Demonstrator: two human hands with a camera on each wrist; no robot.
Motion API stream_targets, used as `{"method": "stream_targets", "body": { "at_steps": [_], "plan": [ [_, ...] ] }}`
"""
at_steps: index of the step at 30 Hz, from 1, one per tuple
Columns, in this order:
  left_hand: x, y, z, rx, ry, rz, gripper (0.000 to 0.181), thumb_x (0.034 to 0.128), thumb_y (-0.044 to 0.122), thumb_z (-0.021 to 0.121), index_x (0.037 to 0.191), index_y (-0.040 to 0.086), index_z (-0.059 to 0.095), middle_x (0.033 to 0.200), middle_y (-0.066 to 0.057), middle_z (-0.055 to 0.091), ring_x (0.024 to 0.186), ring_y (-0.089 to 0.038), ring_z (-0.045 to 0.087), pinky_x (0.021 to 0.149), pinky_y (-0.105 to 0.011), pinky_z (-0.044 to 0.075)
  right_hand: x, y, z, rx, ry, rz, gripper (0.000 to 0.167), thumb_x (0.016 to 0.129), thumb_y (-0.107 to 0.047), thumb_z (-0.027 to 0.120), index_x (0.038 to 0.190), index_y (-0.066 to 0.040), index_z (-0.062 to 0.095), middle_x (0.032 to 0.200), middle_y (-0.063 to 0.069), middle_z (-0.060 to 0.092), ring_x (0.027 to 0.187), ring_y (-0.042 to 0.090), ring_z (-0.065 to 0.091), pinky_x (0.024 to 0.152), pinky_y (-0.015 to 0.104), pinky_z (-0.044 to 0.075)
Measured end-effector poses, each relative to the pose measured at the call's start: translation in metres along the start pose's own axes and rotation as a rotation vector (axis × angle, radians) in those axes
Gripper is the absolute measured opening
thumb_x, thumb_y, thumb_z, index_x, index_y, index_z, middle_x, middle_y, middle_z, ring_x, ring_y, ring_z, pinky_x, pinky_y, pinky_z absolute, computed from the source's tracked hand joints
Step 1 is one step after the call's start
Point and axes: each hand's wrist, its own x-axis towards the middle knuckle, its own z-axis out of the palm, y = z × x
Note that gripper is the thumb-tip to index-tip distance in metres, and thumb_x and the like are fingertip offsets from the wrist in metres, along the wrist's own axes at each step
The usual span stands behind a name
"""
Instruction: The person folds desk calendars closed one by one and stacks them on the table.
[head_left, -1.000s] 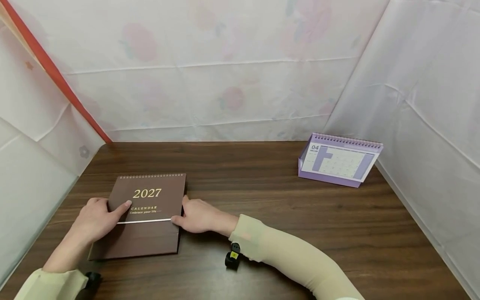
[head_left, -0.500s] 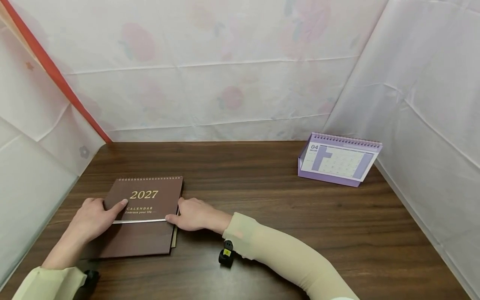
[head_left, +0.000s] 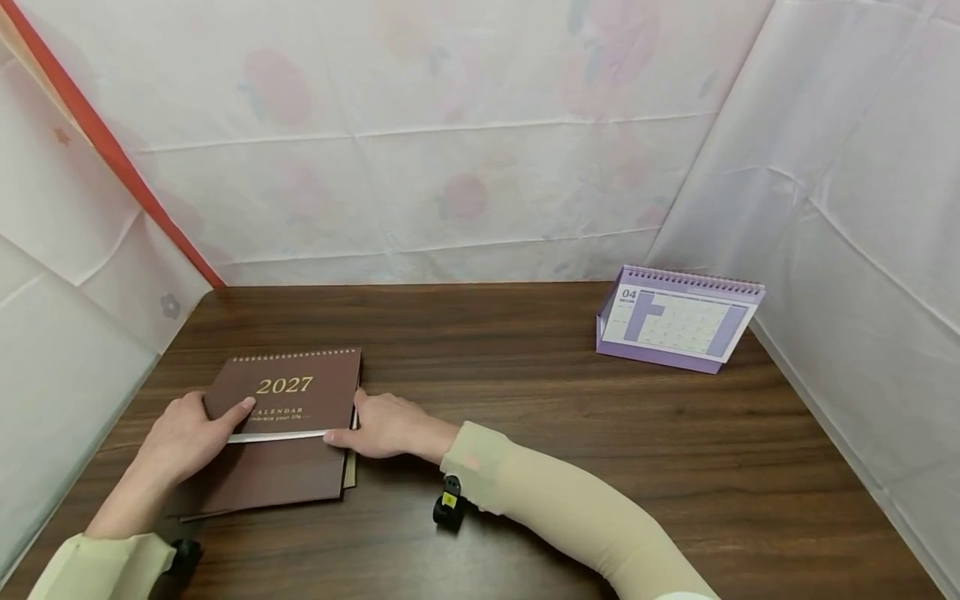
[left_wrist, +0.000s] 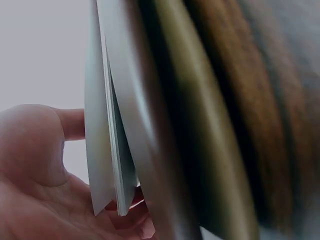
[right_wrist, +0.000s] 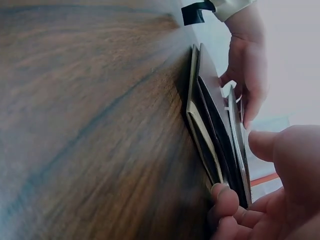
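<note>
Brown calendar point(head_left: 292, 423): from my remote seat, the head view puts it at the left of the wooden tabletop point(head_left: 480, 375), 2027 cover up, a hand at each side edge.
Left hand point(head_left: 183, 437): thumb laid on the cover; the fingers are hidden from me in the head view.
Right hand point(head_left: 390, 427): thumb on the cover beside the white strip point(head_left: 277, 437), fingers hidden at the edge.
Purple calendar point(head_left: 678, 321): stands tented at the far right, well apart from both hands.
Pages, left wrist view: I see the thin pages point(left_wrist: 117, 170) gripped narrowly between left thumb and fingers, apart from the tan board point(left_wrist: 200, 90).
Boards, right wrist view: right fingertips touch the tan board's edge, thumb opposite, a narrow grip across the layers; whether the base meets the wood, I cannot tell.
Step in hand: I judge it to be two-handed handling of the calendar's layers.
Next move: probably calls for even pressure, lest pages and boards splay.
</note>
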Motion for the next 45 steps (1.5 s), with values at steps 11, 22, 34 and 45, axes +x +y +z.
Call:
{"method": "stream_targets", "body": {
  "at_steps": [11,22,34,45],
  "plan": [
    [-0.005,-0.001,-0.004,0.029,0.022,-0.035,0.084,0.0987,0.055,0.051,0.120,-0.026,0.045,0.106,-0.044,0.049,0.089,-0.054,0.055,0.069,-0.058,0.045,-0.003,0.000,-0.007,0.385,-0.163,-0.062,0.075,0.097,-0.049,0.061,0.152,-0.003,0.038,0.074,-0.005,0.070,0.064,0.010,0.067,0.076,0.017,0.046],
    [-0.012,0.017,0.007,0.071,0.170,0.001,0.084,0.0977,0.056,0.051,0.132,-0.020,0.042,0.124,-0.044,0.041,0.112,-0.063,0.037,0.081,-0.072,0.037,-0.005,0.013,-0.011,0.258,-0.010,-0.123,0.049,0.100,-0.038,0.058,0.138,-0.007,0.058,0.068,-0.013,0.067,0.056,0.003,0.064,0.077,0.015,0.046],
    [-0.004,0.102,0.017,-0.061,0.211,0.469,0.021,0.0985,0.036,0.064,0.099,0.017,0.072,0.081,0.005,0.067,0.070,-0.013,0.058,0.064,-0.036,0.047,-0.027,0.055,-0.043,0.326,0.101,-0.201,0.022,0.101,-0.029,0.058,0.109,-0.015,0.074,0.078,-0.003,0.071,0.062,0.011,0.066,0.074,0.024,0.049],
    [0.028,0.210,0.053,-0.296,-0.054,0.647,0.023,0.1005,0.038,0.060,0.102,0.018,0.072,0.086,0.004,0.070,0.072,-0.011,0.061,0.067,-0.033,0.050,-0.059,0.119,-0.066,0.320,0.222,-0.130,0.025,0.101,-0.027,0.058,0.106,-0.009,0.074,0.080,0.001,0.070,0.065,0.012,0.060,0.064,0.032,0.049]
  ]
}}
